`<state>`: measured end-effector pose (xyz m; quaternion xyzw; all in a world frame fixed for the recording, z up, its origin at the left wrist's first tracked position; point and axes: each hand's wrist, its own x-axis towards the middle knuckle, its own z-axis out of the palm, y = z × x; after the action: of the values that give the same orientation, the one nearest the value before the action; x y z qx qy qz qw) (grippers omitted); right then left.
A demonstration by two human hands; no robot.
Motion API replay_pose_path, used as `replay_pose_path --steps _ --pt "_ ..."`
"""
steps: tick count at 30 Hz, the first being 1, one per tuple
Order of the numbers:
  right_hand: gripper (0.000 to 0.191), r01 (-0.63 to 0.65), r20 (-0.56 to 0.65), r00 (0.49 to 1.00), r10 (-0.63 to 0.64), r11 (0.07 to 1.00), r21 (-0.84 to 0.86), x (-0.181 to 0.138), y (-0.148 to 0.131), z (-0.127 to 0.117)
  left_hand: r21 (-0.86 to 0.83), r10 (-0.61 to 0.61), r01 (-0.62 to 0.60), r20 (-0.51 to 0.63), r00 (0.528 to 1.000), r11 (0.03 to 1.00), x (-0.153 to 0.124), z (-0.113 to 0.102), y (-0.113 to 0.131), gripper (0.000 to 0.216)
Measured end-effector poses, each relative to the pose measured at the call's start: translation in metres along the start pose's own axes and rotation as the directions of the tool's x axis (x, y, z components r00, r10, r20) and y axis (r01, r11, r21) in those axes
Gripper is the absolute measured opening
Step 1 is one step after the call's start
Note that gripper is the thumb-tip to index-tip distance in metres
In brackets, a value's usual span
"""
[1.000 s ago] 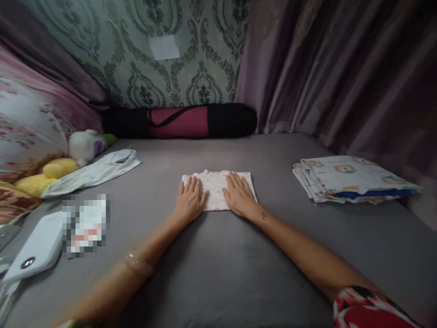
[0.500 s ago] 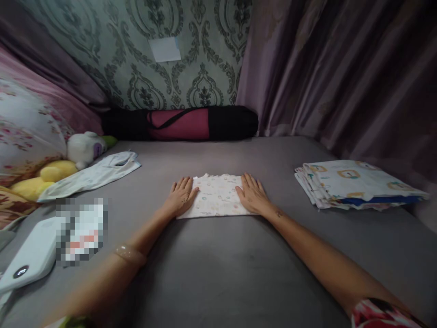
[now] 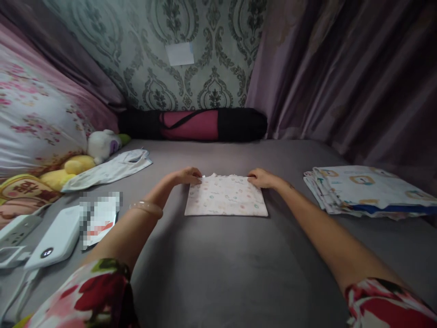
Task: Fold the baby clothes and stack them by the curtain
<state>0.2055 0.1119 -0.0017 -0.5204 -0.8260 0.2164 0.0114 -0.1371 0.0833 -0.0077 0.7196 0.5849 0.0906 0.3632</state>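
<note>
A small white folded cloth (image 3: 226, 202) with a faint coloured print lies flat on the grey bed sheet (image 3: 225, 264) in front of me. My left hand (image 3: 187, 176) pinches the cloth's far left corner, fingers curled. My right hand (image 3: 261, 178) grips the far right corner the same way. Both arms reach forward on either side of the cloth.
A stack of folded printed cloths (image 3: 365, 191) lies at the right. A white garment (image 3: 112, 166), plush toys (image 3: 85, 157) and a floral pillow (image 3: 37, 123) are at the left, with a white power bank (image 3: 54, 239) and power strip (image 3: 13, 234). A black and pink bag (image 3: 193, 124) lies along the wall.
My hands slid from flat on the cloth outward to its sides, then up to its far corners, where the fingers have closed on the edge. The view shifted a little leftward.
</note>
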Motion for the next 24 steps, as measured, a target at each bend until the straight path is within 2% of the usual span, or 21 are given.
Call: replay_pose_path --steps 4,7,13,16,20,22,24 --pt "0.032 0.019 0.094 0.995 -0.027 0.997 0.081 -0.002 0.001 -0.011 -0.039 -0.062 0.063 0.027 0.998 0.997 0.0 -0.003 0.004 0.048" --pt "0.03 -0.01 0.126 0.992 -0.005 0.993 0.114 -0.008 -0.001 -0.02 -0.084 -0.054 0.057 0.038 0.998 0.995 -0.007 -0.004 0.012 0.043" --pt "0.023 0.051 0.081 0.994 -0.077 0.957 0.286 -0.026 -0.001 -0.043 -0.238 0.056 -0.056 -0.003 0.998 0.97 -0.028 -0.021 0.025 0.038" --pt "0.023 0.081 0.012 0.995 -0.094 0.913 0.4 -0.04 -0.002 -0.064 -0.257 0.168 -0.178 -0.061 0.984 0.95 -0.038 -0.038 0.04 0.044" --pt "0.031 0.205 -0.149 0.977 -0.154 0.878 0.433 -0.057 -0.01 -0.095 -0.214 0.308 -0.364 -0.252 0.917 0.907 -0.048 -0.056 0.069 0.048" --pt "0.028 0.262 -0.281 0.946 -0.164 0.897 0.357 -0.066 -0.014 -0.102 -0.08 0.349 -0.408 -0.387 0.853 0.909 -0.051 -0.057 0.079 0.04" --pt "0.023 0.276 -0.375 0.909 -0.18 0.936 0.219 -0.076 -0.016 -0.097 0.125 0.415 -0.407 -0.478 0.774 0.905 -0.057 -0.051 0.081 0.033"
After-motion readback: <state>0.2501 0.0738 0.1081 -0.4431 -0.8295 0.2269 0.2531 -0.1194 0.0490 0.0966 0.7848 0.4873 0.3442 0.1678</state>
